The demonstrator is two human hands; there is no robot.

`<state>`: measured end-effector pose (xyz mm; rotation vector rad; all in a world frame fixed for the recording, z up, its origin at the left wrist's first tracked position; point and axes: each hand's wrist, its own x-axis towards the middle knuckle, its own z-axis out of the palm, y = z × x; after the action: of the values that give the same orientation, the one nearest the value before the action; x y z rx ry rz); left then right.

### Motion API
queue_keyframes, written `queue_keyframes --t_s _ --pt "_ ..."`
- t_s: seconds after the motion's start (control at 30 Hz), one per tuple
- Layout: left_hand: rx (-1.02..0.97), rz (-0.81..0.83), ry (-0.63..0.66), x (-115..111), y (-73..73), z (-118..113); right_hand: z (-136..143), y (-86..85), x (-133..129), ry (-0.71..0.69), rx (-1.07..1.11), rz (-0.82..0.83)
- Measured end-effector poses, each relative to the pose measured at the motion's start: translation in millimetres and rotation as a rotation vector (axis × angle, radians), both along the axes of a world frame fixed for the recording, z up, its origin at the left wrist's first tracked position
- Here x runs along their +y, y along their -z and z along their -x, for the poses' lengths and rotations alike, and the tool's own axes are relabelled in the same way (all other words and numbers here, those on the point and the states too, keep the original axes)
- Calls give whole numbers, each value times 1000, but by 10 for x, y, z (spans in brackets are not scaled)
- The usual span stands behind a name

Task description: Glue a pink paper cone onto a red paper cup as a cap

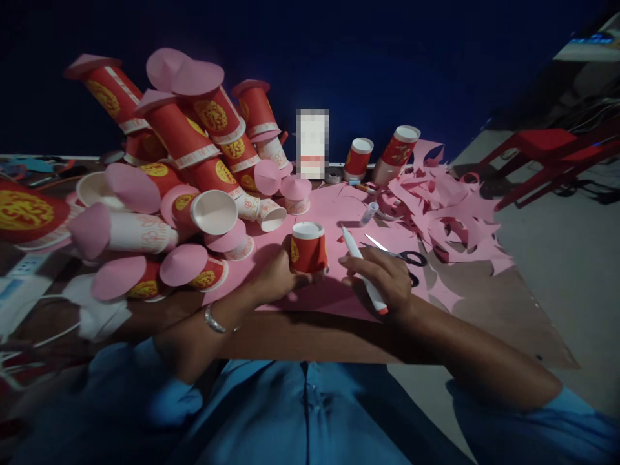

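Note:
My left hand (279, 274) is closed around a red paper cup (310, 250) with a gold print, its white end facing up. In my right hand (387, 278) is a white marker pen (359, 261) with an orange-red tip and end, the tip pointing up and left, apart from the cup. Scissors (404, 253) with black handles lie partly hidden behind my right hand. Beyond it a small clear cap or tube (369, 214) stands on the pink paper (334, 206). Under both hands the pink sheet covers part of the table.
Many red and white paper cups with pink paper cones (184, 265) are piled at the left. Pink paper scraps (436, 200) heap at the right. Two red cups (358, 159) and a blurred-out upright phone-like panel (312, 143) stand at the back. A red stool (537, 145) is beyond the table (527, 323).

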<state>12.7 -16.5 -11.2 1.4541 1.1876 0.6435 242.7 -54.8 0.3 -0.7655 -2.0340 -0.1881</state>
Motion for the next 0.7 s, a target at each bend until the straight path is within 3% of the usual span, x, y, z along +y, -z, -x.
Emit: queue_keyframes --t_s 0.17,0.33,0.57,0.7 --pt "-102 -39 7 -25 17 -32 -2 133 98 39 210 260" --pt "-36 -112 -123 -57 46 -37 0 207 177 19 397 451" --pt "299 -430 -98 -94 99 12 -9 264 228 -59 377 493" --pt "401 -648 -1 -101 203 27 1 328 244 -71 298 465"
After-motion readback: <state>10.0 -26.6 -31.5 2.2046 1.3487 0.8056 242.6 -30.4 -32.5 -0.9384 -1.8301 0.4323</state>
